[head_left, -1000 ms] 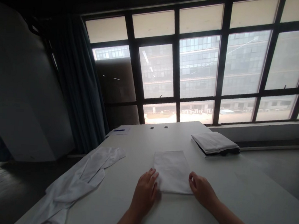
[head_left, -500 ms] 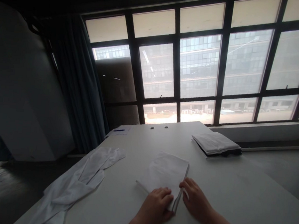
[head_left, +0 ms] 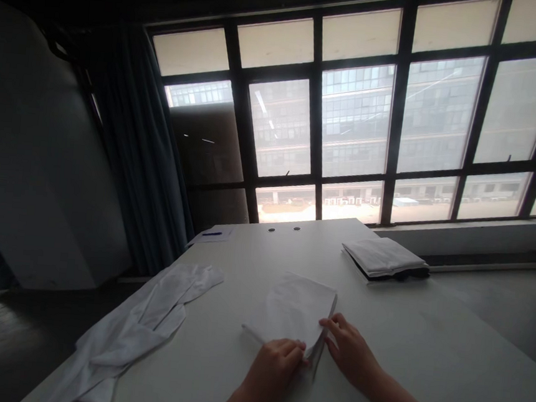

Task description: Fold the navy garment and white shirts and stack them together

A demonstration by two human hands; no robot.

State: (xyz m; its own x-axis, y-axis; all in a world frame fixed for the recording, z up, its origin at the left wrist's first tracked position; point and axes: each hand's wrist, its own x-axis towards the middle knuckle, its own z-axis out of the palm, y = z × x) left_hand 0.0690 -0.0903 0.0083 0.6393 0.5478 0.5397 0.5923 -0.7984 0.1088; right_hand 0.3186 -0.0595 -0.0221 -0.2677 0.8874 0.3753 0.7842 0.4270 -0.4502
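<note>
A folded white cloth [head_left: 289, 309], perhaps a garment, lies on the white table in front of me. My left hand [head_left: 277, 364] grips its near edge, fingers closed over the fabric. At the right edge, my right hand [head_left: 346, 345] pinches the cloth between thumb and fingers, and a bit of fabric shows by the thumb. The near right corner is lifted slightly, with layers visible between my hands. What lies under my left fingers is hidden.
A crumpled white garment [head_left: 144, 328] spreads along the left table edge. A folded stack of white and dark cloth [head_left: 382, 258] sits at the back right. Paper with a pen [head_left: 212, 233] lies at the far left of the table [head_left: 422, 371]. Windows and a curtain [head_left: 136, 152] stand beyond.
Both hands have closed on the cloth's near right edge and raised that corner a little. My right hand now pinches the fabric. The other cloths stay in place.
</note>
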